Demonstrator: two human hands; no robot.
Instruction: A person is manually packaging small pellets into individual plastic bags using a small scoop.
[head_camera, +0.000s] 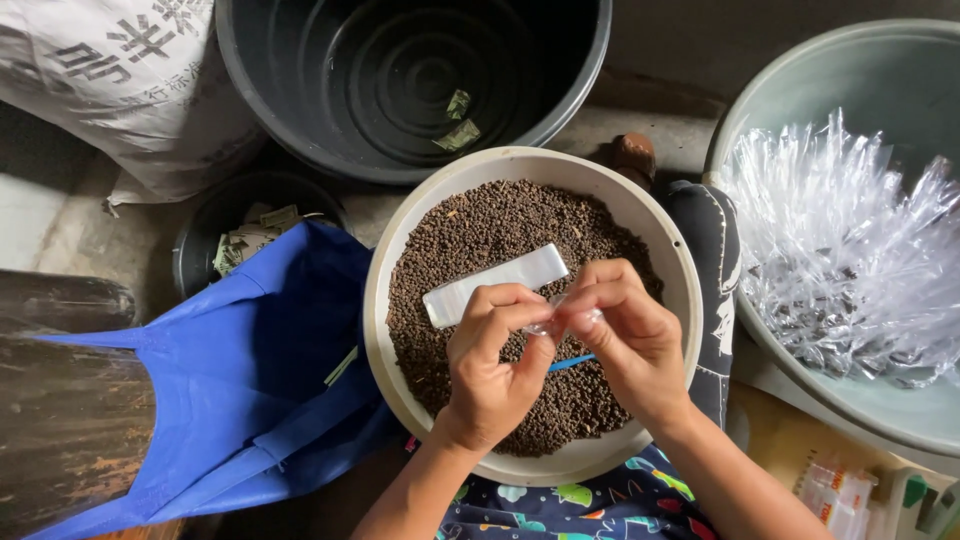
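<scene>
A large dark tub (415, 75) sits at twelve o'clock. A white printed sack (120, 85) lies at ten, a blue cloth bag (240, 390) at eight, and a pale basin (790, 110) of clear plastic sleeves (850, 250) at three.

Grey concrete floor (655, 120) carries everything. Large dark round tub (415, 80) stands at top centre, few green scraps inside. White woven sack (120, 80) with black print lies at top left, touching tub. Small dark bucket (250, 235) with green scraps sits below sack. Blue cloth bag (250, 380) spreads at lower left. Pale green basin (860, 230) at right holds heap of clear plastic bags (850, 260).
</scene>
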